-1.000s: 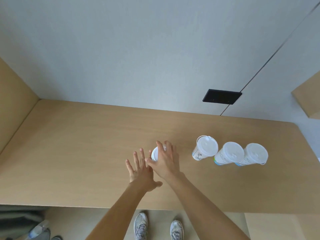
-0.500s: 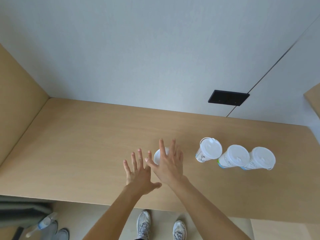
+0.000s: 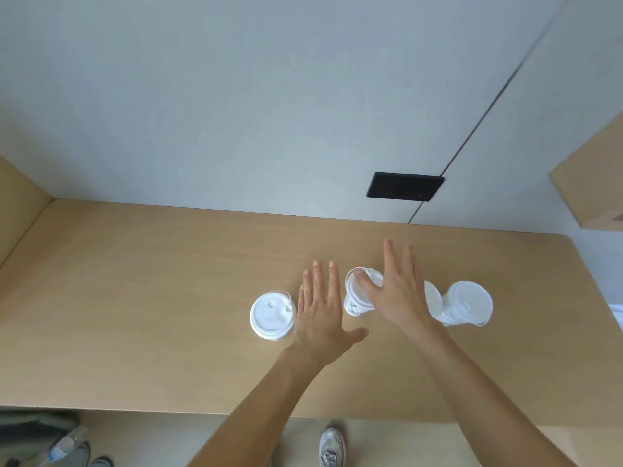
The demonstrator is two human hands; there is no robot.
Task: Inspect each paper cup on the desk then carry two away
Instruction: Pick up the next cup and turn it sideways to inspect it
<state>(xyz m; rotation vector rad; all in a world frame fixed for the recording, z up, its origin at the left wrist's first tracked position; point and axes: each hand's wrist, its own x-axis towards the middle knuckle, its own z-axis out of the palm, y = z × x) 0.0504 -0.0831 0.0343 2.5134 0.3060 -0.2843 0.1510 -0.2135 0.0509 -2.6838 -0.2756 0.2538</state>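
Observation:
Four white lidded paper cups stand in a row on the wooden desk [image 3: 151,298]. The leftmost cup [image 3: 272,315] stands alone, upright. My left hand [image 3: 320,311] hovers flat just right of it, fingers apart, holding nothing. My right hand [image 3: 399,291] is spread over the second cup [image 3: 355,298], with the thumb resting on its lid and the fingers straight. It hides most of the third cup [image 3: 435,298]. The fourth cup [image 3: 467,303] stands at the right end, in full view.
A black plate [image 3: 404,186] sits on the grey wall behind the desk. A wooden side panel [image 3: 20,210] closes the left end, and a wooden shelf [image 3: 590,183] juts out upper right. Below the front edge are my shoe [image 3: 332,446] and a bottle [image 3: 64,444].
My right hand has let go of the leftmost cup and moved right onto the second cup. My left hand stays open beside the leftmost cup, now uncovered.

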